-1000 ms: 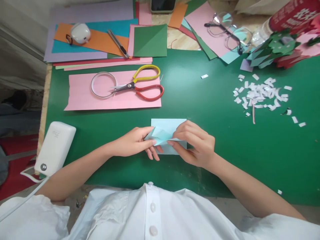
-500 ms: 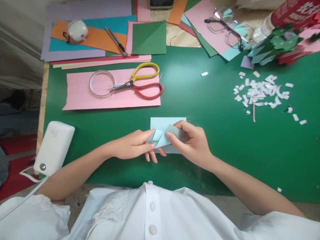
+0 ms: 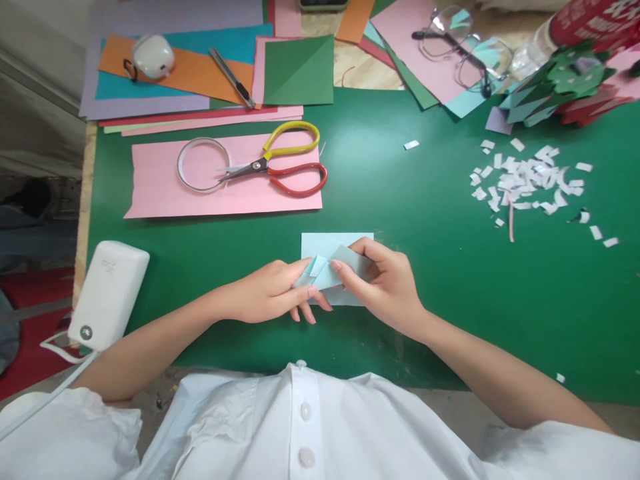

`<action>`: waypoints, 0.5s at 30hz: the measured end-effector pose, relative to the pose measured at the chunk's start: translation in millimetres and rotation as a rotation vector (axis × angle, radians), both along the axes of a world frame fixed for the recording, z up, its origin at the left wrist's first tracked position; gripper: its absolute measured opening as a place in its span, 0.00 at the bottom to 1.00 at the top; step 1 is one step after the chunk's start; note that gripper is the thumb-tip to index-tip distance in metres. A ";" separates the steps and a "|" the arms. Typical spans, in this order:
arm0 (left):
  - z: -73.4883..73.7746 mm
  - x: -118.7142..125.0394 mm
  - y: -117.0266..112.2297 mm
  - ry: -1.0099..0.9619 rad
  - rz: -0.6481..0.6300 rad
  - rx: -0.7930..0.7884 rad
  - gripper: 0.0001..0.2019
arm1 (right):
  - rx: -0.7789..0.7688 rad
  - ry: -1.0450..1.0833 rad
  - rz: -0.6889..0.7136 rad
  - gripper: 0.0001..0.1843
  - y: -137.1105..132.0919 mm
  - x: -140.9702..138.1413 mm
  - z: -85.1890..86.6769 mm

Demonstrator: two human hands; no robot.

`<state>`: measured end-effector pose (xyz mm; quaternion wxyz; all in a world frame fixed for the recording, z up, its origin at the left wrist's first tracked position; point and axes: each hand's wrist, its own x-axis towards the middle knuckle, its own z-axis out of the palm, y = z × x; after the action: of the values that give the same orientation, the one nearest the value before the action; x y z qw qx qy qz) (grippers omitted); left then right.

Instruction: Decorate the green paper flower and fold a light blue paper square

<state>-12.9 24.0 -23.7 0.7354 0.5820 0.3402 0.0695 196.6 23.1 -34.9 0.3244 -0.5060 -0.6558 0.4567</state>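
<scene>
You've got the folded blue paper point(image 3: 329, 274) pinched between left hand point(image 3: 267, 291) and right hand point(image 3: 389, 279), mid-frame over a flat pale-blue sheet point(image 3: 323, 242), probably so the creases don't spring open.

We saw soft, fairly bright light across the green tabletop point(image 3: 465, 287), with a pale sheen toward its far middle. A thin shadow lay along the near edge of the pink sheet point(image 3: 157, 190). We could read the creases in the folded blue paper point(image 3: 327, 275), though slightly soft. The left background point(image 3: 40, 127) looked dim, the paper scraps point(image 3: 525, 179) smeared, and the white sleeves point(image 3: 70, 433) stretched toward the lower corners.
</scene>
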 end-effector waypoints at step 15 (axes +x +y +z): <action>3.0 0.7 -1.7 0.052 -0.001 0.023 0.10 | -0.163 -0.006 0.117 0.08 4.4 1.4 10.7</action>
<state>-12.2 22.2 -20.7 0.7194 0.5923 0.3582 0.0581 198.0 27.5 -24.2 0.2530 -0.4929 -0.6457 0.5254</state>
